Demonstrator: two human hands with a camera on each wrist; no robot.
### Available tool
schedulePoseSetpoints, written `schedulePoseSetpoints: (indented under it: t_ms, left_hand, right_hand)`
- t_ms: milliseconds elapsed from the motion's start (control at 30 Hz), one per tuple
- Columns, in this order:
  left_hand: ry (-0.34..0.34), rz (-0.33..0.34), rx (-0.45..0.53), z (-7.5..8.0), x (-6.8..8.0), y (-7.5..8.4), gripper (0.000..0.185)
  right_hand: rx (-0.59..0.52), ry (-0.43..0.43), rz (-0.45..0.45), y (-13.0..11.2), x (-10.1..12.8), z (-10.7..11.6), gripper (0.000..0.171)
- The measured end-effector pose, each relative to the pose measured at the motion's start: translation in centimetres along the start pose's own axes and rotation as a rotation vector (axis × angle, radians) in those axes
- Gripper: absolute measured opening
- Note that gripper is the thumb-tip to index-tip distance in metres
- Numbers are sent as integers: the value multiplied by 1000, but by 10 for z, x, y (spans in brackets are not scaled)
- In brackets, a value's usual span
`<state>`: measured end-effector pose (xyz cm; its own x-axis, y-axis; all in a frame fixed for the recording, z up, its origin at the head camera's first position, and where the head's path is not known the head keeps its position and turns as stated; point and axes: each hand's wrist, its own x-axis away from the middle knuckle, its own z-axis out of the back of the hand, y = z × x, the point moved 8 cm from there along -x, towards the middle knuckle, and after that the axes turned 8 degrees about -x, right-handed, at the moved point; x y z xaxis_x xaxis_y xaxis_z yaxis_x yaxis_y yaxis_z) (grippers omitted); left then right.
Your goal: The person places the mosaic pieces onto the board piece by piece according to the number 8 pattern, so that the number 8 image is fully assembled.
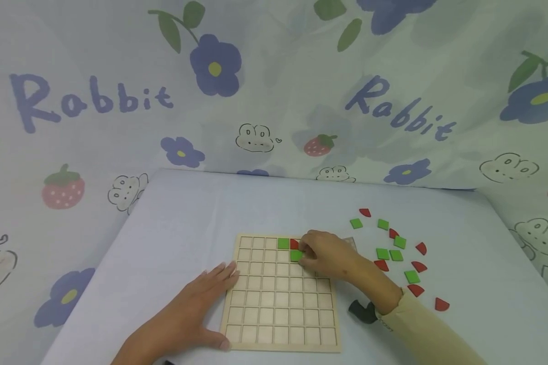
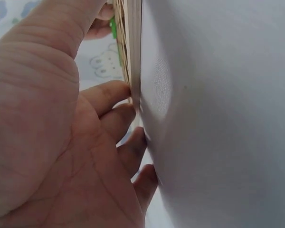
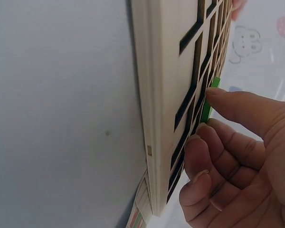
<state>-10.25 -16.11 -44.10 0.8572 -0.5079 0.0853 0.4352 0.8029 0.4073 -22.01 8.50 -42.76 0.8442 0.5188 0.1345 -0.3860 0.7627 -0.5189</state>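
Observation:
A square wooden grid board (image 1: 274, 300) lies flat in front of me. My left hand (image 1: 193, 304) rests along its left edge, fingers extended against the side and thumb at the near corner. Over the far right part of the board, my right hand (image 1: 331, 254) pinches a green square tile (image 3: 207, 112) between thumb and fingers, at a cell of the second row. In the far row sit another green square tile (image 1: 283, 244) and a red quarter-circle tile (image 1: 294, 244), side by side. The right fingers partly cover the cells beside them.
Several loose green squares (image 1: 382, 254) and red quarter-circles (image 1: 442, 304) are scattered right of the board. A flat card (image 1: 350, 243) pokes out behind the right hand. A black object (image 1: 363, 311) is at the right wrist. A printed cloth (image 1: 274, 91) stands behind the table.

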Motion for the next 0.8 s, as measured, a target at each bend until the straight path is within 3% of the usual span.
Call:
schedulePoseSetpoints:
  t_ms: [400, 800]
  left_hand:
    - [-20, 23, 6, 1, 2, 1, 123]
    - [19, -19, -11, 3, 2, 4, 121]
  right_hand:
    - [-32, 9, 26, 2, 0, -4, 22]
    - [-88, 38, 13, 6, 2, -4, 26]
